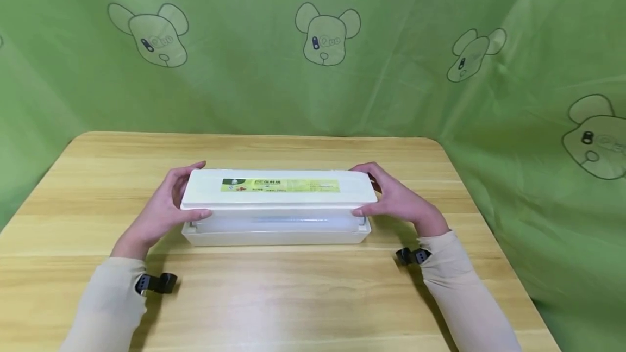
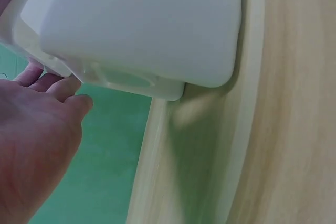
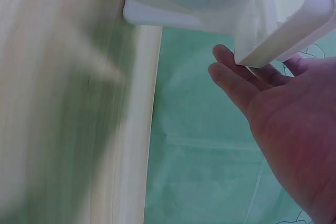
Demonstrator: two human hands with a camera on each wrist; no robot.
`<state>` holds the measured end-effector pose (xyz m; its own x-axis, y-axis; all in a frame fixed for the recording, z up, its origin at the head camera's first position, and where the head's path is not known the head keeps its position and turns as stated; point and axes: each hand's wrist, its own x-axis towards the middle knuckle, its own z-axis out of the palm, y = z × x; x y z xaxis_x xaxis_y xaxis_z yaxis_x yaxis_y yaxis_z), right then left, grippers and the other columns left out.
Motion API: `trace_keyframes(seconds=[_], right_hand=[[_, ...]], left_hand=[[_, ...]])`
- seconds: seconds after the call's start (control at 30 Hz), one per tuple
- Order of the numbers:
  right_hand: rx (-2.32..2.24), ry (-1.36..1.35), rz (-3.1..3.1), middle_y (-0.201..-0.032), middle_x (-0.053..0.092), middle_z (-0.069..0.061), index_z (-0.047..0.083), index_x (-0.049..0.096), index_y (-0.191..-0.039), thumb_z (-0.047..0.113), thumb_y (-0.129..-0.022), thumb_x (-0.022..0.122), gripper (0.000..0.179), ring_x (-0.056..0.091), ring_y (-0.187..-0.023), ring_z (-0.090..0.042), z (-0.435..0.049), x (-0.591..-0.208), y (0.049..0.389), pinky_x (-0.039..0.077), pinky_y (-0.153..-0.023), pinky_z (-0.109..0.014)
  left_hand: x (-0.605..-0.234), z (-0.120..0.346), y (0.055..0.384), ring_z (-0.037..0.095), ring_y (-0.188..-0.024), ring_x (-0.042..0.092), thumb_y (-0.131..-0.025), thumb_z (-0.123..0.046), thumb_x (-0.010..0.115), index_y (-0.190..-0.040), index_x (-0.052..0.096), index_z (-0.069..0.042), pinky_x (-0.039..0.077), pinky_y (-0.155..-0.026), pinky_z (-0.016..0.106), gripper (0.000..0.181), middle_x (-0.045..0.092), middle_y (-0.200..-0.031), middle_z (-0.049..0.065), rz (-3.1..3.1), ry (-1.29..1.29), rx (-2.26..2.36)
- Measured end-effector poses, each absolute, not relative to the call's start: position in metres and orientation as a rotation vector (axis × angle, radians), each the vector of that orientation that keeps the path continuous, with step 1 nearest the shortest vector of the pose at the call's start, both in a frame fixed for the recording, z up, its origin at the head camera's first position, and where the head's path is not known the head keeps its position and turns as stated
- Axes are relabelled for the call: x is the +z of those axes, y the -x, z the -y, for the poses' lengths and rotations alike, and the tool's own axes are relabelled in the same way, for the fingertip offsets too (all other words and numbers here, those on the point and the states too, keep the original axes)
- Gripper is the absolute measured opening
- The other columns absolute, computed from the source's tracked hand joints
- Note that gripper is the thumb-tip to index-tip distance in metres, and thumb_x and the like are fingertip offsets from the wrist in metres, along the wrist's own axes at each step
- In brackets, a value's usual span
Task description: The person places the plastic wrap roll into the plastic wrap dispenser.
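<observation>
A long white cling film dispenser box stands at the middle of the table in the head view. Its lid (image 1: 205, 189) carries a green and yellow label and is raised at the front above the base (image 1: 279, 239). Through the gap shows a pale roll of cling film (image 1: 288, 221). My left hand (image 1: 158, 208) grips the lid's left end, thumb along the front edge and fingers behind. At the opposite end my right hand (image 1: 398, 194) holds the lid the same way. In the right wrist view the lid (image 3: 278, 38) tilts up from the base (image 3: 173, 17).
The wood-grain table (image 1: 274, 297) reaches past the box on all sides. Behind and to the right hangs a green curtain (image 1: 254, 86) with mouse-like drawings. Each wrist wears a small black camera (image 1: 166, 283).
</observation>
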<state>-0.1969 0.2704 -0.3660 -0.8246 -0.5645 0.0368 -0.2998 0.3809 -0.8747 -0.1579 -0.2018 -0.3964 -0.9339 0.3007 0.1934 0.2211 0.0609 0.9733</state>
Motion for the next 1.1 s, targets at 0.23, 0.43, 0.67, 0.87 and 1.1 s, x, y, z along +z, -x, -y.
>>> trace_keyframes(seconds=[0.23, 0.43, 0.67, 0.87, 1.1], right_hand=[[-1.41, 0.759, -2.363, -0.127, 0.05, -0.014, 0.008, 0.039, -0.137, 0.006, -0.071, 0.088, 0.082, 0.053, -0.109, -0.032, -0.272, -0.366, 0.191, 0.053, -0.087, -0.038], [-1.398, 0.784, -2.364, -0.127, 0.05, -0.013, 0.009, 0.039, -0.136, 0.007, -0.072, 0.087, 0.08, 0.052, -0.111, -0.032, -0.273, -0.368, 0.187, 0.052, -0.088, -0.04], [-1.397, 0.781, -2.344, -0.128, 0.049, -0.013, 0.009, 0.038, -0.135, 0.009, -0.074, 0.087, 0.079, 0.052, -0.112, -0.031, -0.271, -0.37, 0.184, 0.053, -0.089, -0.041], [-1.349, 0.792, -2.371, -0.128, 0.049, -0.011, 0.008, 0.037, -0.135, 0.011, -0.074, 0.087, 0.079, 0.051, -0.112, -0.028, -0.271, -0.373, 0.183, 0.051, -0.09, -0.038], [-1.3, 0.799, -2.421, -0.128, 0.05, -0.01, 0.009, 0.038, -0.134, 0.017, -0.072, 0.089, 0.08, 0.05, -0.114, -0.028, -0.272, -0.372, 0.181, 0.045, -0.094, -0.05]], left_hand=[[-0.397, 0.201, 0.154, 0.019, -0.132, 0.038, -0.069, 0.013, 0.08, -0.145, 0.022, 0.001, 0.041, -0.101, 0.02, 0.096, 0.028, -0.152, 0.018, -2.228, -0.543, 1.999], [-0.399, 0.202, 0.152, 0.018, -0.126, 0.043, -0.067, 0.012, 0.082, -0.146, 0.023, 0.001, 0.044, -0.098, 0.022, 0.099, 0.034, -0.147, 0.018, -2.24, -0.551, 1.961], [-0.401, 0.203, 0.147, 0.016, -0.127, 0.043, -0.067, 0.011, 0.082, -0.142, 0.024, 0.004, 0.043, -0.099, 0.02, 0.096, 0.034, -0.148, 0.02, -2.243, -0.526, 1.957], [-0.401, 0.203, 0.145, 0.016, -0.129, 0.041, -0.066, 0.011, 0.083, -0.139, 0.024, 0.003, 0.041, -0.1, 0.019, 0.094, 0.03, -0.151, 0.021, -2.232, -0.499, 1.961], [-0.401, 0.203, 0.144, 0.016, -0.13, 0.04, -0.066, 0.01, 0.084, -0.14, 0.023, 0.004, 0.041, -0.1, 0.019, 0.096, 0.028, -0.152, 0.023, -2.228, -0.486, 1.951]])
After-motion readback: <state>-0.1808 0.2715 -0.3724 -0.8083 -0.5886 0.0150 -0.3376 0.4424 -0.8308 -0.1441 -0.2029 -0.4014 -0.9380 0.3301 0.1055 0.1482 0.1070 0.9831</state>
